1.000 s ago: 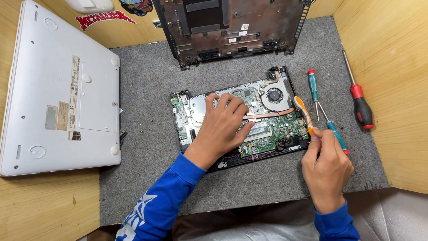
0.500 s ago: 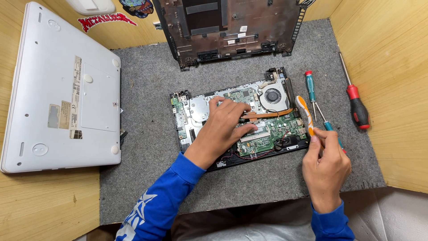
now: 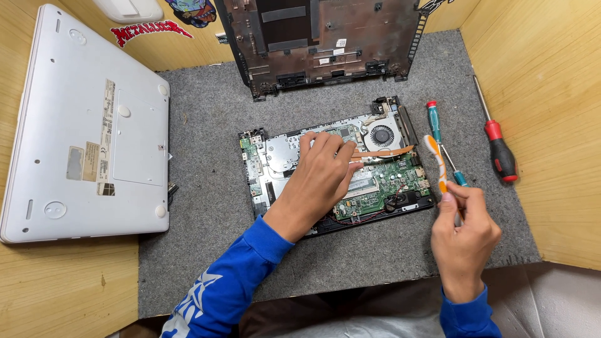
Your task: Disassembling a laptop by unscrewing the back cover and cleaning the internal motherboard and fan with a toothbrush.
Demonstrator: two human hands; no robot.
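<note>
Bright, even overhead light; sharp, soft shadows.

Surface is a light wooden desk with a grey felt mat laid over the middle. On the mat: an opened laptop base with green circuit board and round fan, a dark plastic laptop shell above it, and a teal-handled screwdriver. Off the mat, straight on the wood, a white closed laptop lying bottom-up at the left and a red-and-black screwdriver at the right.

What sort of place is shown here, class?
Probably an electronics repair bench: an opened green laptop motherboard lies on a grey felt mat, with a red-handled screwdriver beside it and a wooden partition around.
</note>
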